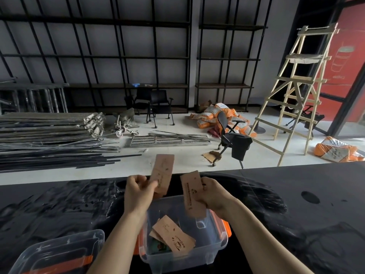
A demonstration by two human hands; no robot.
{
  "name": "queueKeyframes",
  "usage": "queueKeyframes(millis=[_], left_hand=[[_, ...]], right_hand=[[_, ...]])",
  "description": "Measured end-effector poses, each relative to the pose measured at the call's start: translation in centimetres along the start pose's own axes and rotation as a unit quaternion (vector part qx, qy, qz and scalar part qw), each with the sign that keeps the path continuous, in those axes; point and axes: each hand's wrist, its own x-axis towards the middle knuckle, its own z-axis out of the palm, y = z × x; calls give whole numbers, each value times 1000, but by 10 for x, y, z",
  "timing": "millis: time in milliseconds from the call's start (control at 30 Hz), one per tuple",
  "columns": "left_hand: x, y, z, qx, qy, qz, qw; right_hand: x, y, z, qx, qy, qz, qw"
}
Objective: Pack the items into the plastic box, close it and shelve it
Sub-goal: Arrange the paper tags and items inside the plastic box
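A clear plastic box [215, 242] with orange latches stands open on the black table, right in front of me. Inside it lie brown paper sleeves [173, 237] over something green. My left hand [138, 191] holds one brown paper sleeve [163, 173] upright above the box's far left corner. My right hand [214, 194] grips a second brown sleeve [192, 196], tilted down over the box's far right side. The clear lid [57, 254] with an orange handle rests at the lower left.
The black table [296, 204] has a round hole [310, 197] at the right. Beyond it on the floor lie metal bars, office chairs [229, 135], orange sacks and a wooden ladder [296, 91]. Black shelving [122, 56] covers the far wall.
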Motion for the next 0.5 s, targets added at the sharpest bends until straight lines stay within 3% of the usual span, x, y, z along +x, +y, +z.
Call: queueKeyframes(millis=[133, 233, 367, 500], left_hand=[[-15, -7, 12, 24, -120, -9, 992], [-23, -8, 21, 104, -136, 30, 985], [-27, -3, 26, 402, -130, 174, 890], [-23, 7, 15, 469, -173, 268, 824]], right_hand=[[-1, -13, 13, 205, 9, 8, 979], [3, -19, 18, 240, 26, 15, 970], [6, -15, 24, 134, 15, -2, 991], [6, -11, 16, 88, 65, -10, 994]])
